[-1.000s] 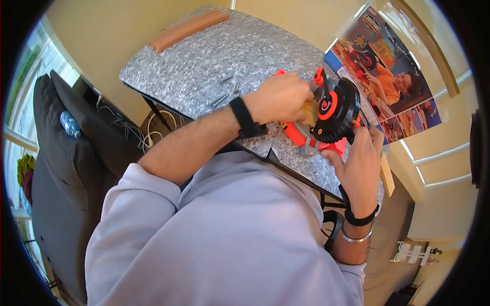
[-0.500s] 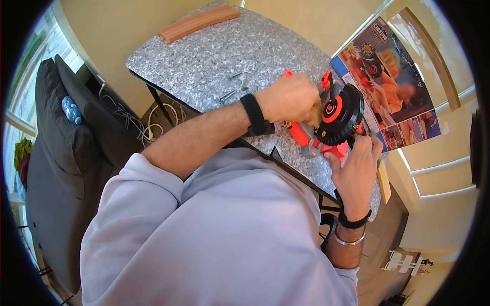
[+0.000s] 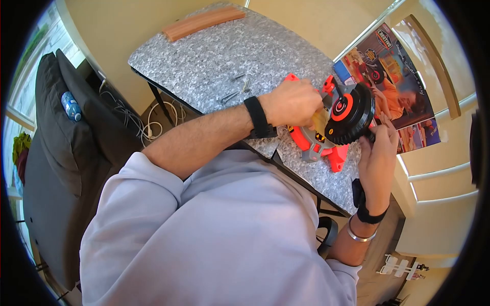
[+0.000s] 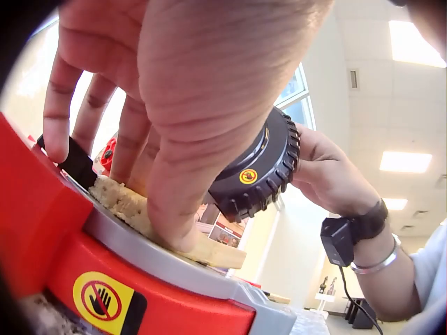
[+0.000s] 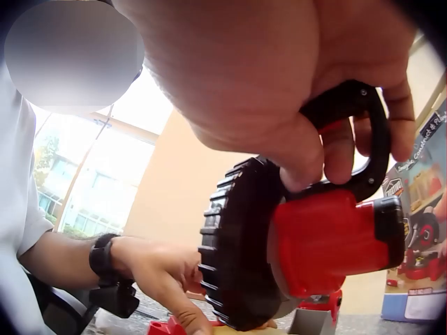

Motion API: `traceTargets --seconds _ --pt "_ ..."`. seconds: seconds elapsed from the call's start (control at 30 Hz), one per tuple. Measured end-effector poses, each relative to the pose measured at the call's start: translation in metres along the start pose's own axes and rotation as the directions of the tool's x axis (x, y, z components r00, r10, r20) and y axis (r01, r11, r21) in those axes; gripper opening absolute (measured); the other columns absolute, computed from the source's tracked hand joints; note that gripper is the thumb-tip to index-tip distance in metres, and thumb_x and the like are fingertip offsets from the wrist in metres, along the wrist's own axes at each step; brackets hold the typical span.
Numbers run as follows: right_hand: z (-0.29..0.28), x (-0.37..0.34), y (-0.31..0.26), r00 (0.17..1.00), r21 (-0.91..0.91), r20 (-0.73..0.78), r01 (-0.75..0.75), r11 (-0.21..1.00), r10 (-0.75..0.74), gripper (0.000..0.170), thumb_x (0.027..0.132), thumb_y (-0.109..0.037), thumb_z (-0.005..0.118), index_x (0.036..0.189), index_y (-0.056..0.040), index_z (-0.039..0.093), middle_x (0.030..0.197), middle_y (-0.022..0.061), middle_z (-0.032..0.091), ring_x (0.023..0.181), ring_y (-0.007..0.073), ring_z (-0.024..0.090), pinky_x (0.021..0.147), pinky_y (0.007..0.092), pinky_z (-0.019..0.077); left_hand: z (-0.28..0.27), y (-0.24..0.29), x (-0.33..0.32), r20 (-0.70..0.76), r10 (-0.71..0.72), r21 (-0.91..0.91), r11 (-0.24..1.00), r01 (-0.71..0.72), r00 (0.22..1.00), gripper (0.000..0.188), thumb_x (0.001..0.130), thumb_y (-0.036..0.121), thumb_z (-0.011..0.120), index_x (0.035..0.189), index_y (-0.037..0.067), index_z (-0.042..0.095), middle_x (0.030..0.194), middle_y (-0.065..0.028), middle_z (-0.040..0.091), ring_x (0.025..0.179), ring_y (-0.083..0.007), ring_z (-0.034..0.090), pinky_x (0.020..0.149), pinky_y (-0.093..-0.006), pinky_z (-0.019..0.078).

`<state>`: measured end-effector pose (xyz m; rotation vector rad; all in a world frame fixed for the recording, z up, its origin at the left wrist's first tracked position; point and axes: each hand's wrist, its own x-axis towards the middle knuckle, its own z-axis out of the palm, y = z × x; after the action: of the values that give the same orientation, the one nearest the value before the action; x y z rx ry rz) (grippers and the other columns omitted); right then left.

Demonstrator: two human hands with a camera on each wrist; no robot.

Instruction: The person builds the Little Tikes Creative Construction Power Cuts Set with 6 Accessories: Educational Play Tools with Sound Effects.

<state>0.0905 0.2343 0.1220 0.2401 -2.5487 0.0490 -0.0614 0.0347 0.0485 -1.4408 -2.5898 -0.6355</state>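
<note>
On a speckled grey worktop (image 3: 214,56) stands a red-and-grey plastic toy saw (image 3: 347,122), its black loop handle (image 5: 380,143) gripped by the right hand (image 3: 380,153), while the left hand (image 3: 295,103) pinches a half-hidden pale yellow strip (image 4: 130,207) on it, seemingly to steady it.

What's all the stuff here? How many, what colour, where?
Plastic toy saw: 1, red, black, grey, on table
Rough wood piece: 1, tan, on the saw
Printed cardboard box: 1, multicoloured, right of saw
Speckled table: 1, grey, ahead
Thin metal pieces: several, grey, on table
Long woody strips: count unclear, brown, table's far end
Cushioned sofa: 1, dark grey, left
Plastic bottle: 1, bluish, on sofa
Cables: several, white and dark, floor
Sweatshirt: 1, pale grey, worn
Wristbands: 2, black, one per wrist
Bracelet: 1, silver, right forearm
Left hand: 1, bare, holding wood piece
Right hand: 1, bare, gripping saw's black handle
</note>
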Motion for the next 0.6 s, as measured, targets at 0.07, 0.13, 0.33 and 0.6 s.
traceTargets --seconds 0.07,0.13,0.33,0.6 --pt "0.003 -0.012 -0.007 0.996 -0.006 0.082 -0.040 0.999 0.040 0.034 0.083 0.001 0.077 0.109 0.0032 0.055 0.103 0.0253 0.062 0.109 0.0442 0.055 0.087 0.0509 0.0499 0.002 0.000 -0.001 -0.013 0.003 -0.002 1.000 -0.003 1.000 0.037 0.077 0.033 0.085 0.107 0.013 0.080 0.103 -0.0047 0.075 0.105 -0.0326 0.064 0.082 -0.0460 0.0588" --pt "0.009 -0.020 -0.015 0.983 -0.015 0.162 -0.082 0.997 0.083 0.038 0.081 -0.002 0.081 0.108 0.0032 0.054 0.100 0.0262 0.062 0.109 0.0454 0.055 0.086 0.0509 0.0504 0.003 0.001 0.000 -0.025 0.007 -0.003 1.000 -0.007 1.000 0.037 0.077 0.034 0.085 0.107 0.013 0.080 0.102 -0.0050 0.075 0.104 -0.0328 0.065 0.081 -0.0462 0.0590" --pt "0.018 -0.037 -0.020 0.994 -0.073 0.104 -0.017 0.997 0.024 0.050 0.073 -0.011 0.089 0.104 0.0033 0.051 0.103 0.0241 0.063 0.111 0.0465 0.053 0.094 0.0519 0.0451 0.004 0.002 0.000 -0.005 0.050 -0.009 0.999 -0.050 0.999 0.033 0.078 0.032 0.082 0.105 0.013 0.079 0.107 -0.0041 0.074 0.103 -0.0351 0.063 0.085 -0.0451 0.0578" --pt "-0.004 -0.033 0.026 0.994 0.354 -0.007 0.103 0.930 -0.108 0.055 0.079 -0.018 0.087 0.121 0.0001 0.057 0.117 0.0184 0.059 0.117 0.0407 0.053 0.098 0.0464 0.0482 0.000 0.000 -0.001 -0.031 0.106 -0.045 0.993 -0.108 0.994 0.042 0.080 0.028 0.081 0.116 0.006 0.074 0.121 -0.0088 0.073 0.109 -0.0367 0.061 0.099 -0.0456 0.0508"
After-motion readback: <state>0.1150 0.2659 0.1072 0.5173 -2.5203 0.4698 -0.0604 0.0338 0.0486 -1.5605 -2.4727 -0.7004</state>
